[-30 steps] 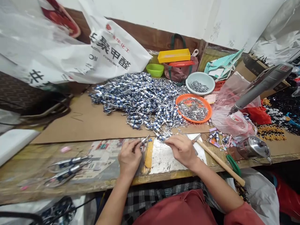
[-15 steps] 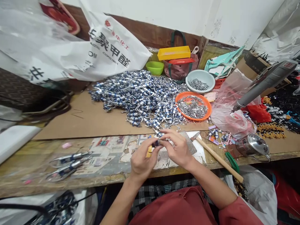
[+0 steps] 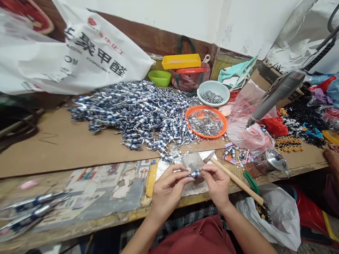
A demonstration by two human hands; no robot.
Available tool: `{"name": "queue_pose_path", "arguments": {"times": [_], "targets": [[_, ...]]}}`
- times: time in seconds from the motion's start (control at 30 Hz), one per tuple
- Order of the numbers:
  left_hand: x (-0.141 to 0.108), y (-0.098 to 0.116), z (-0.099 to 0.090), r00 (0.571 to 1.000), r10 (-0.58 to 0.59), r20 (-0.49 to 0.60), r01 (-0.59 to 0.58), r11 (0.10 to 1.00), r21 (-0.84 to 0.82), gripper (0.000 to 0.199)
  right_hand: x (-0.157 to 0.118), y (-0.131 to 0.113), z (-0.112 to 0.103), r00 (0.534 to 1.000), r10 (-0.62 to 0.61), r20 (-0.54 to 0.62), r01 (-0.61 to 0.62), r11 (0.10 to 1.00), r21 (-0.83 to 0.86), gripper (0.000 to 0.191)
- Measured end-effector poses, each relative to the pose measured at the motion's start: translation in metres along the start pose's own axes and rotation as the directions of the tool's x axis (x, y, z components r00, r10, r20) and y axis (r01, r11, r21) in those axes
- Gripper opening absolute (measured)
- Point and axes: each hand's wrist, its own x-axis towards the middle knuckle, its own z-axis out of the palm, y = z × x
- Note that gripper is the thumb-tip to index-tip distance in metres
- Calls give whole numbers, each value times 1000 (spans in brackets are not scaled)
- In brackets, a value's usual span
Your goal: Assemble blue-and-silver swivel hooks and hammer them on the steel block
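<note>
Small cylindrical metal piece (image 3: 195, 173) pinched between both hands: silver with blue bands. Large heap of like metal pieces (image 3: 132, 113) on brown cardboard sheet (image 3: 60, 148): same blue and silver. Round plastic dish (image 3: 206, 121) was orange, filled with grey metal bits; round bowl (image 3: 213, 92) pale blue-white. Rectangular tray (image 3: 181, 61) yellow; small bowl (image 3: 159, 77) lime green. Big plastic sack (image 3: 79, 56) white with black characters and a red mark. Garment in lap (image 3: 196, 238) brick red over black-and-white check cloth (image 3: 185, 220).

two hands (image 3: 169, 190), three bowls (image 3: 213, 92), one hammer (image 3: 235, 180)
</note>
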Motion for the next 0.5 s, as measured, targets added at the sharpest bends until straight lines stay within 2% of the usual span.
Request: {"name": "queue_pose_path", "arguments": {"times": [0.13,0.27,0.37,0.5], "targets": [[-1,-13,7,997,54,55,-54,998,-10,8,16,-3,-8,972,-78,221,131,963,-237,12],[-5,-20,10,997,-75,27,77,995,-67,22,31,-8,-9,894,-71,443,235,916,-326,18],[-7,-21,10,992,-128,17,129,982,-137,33,34,-14,-9,841,-67,537,296,888,-353,18],[-2,-18,6,995,-85,53,88,995,-52,30,34,-19,-10,808,-80,584,368,842,-393,19]]}}
